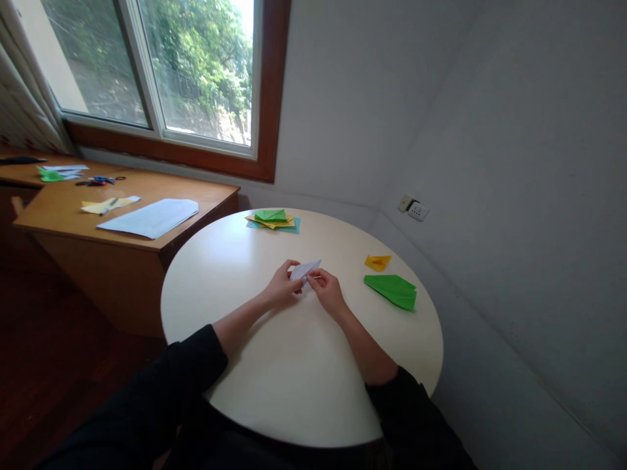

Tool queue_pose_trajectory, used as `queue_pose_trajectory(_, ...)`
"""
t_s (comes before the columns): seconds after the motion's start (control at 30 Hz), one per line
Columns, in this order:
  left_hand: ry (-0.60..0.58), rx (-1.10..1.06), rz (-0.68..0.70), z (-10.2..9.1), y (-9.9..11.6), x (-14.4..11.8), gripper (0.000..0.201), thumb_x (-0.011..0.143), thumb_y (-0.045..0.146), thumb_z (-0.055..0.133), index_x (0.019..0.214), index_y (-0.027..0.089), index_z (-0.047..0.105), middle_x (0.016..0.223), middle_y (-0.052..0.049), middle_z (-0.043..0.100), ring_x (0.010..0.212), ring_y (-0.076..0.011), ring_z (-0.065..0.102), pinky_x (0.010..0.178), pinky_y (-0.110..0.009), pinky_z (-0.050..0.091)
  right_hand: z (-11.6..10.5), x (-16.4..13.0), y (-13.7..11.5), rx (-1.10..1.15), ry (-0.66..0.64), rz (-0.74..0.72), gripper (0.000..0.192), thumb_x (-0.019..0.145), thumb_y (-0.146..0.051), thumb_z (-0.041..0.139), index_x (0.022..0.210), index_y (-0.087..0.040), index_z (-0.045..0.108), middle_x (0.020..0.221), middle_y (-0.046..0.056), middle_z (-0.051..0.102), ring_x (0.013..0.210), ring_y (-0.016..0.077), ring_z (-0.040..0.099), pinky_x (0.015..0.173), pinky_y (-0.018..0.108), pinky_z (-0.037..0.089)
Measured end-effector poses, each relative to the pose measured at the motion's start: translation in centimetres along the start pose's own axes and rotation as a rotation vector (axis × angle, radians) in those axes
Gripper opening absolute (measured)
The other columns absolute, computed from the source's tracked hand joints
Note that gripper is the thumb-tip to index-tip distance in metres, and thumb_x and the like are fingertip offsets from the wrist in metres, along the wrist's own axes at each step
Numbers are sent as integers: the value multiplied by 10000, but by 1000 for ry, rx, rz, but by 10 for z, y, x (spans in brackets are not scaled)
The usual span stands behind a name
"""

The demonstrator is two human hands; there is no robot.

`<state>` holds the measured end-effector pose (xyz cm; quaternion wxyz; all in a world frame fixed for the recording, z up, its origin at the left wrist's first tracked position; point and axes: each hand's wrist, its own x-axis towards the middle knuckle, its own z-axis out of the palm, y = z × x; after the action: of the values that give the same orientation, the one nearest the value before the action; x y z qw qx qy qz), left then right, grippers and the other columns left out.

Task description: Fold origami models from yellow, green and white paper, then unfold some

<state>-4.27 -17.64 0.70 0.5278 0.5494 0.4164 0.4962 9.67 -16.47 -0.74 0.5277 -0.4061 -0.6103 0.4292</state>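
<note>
head view shows me a small white folded paper (305, 269) held between both hands just above the round white worktop (294, 378), near its middle. my left hand (283, 286) pinches the near left end of the paper with its fingertips closed on it, and my right hand (327, 291) pinches the near right side, thumb and fingers pressed onto the fold. the two hands nearly touch each other under the paper, whose pointed tip sticks up and away from me. black sleeves (186, 372) cover both forearms up to about mid-arm.

to the right of my right hand, well apart from it, a green paper plane (392, 290) lies flat on the worktop, and just beyond that sits a small yellow folded piece (377, 262). straight ahead past my hands, near the far rim, is a little stack of coloured sheets (273, 220), green on top of yellow on teal. far off to the left of my left hand stands a wooden desk (147, 261) carrying a large white sheet (149, 217), some yellow paper (108, 205), scissors (98, 181) and more green and white scraps (59, 172). a window (161, 72) runs above the desk.
</note>
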Motion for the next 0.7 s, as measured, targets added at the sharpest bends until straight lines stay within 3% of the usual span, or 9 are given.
queue_pose_trajectory(0.23,-6,15,-42,2,6,-2,386,619,117,562,983,164,443,619,32,559,470,-90,528,505,-226,423,-1,-1,-2,-32,22,-28,184,638,-375,636,683,-206,579,628,-8,609,569,148,558,563,275,421)
queue_pose_trajectory(0.7,-30,29,-20,2,5,-3,380,647,175,621,974,163,430,641,27,562,489,-85,531,513,-226,429,-1,-1,-3,-58,28,-28,197,645,-374,624,707,-203,549,631,-6,612,586,158,587,565,275,442)
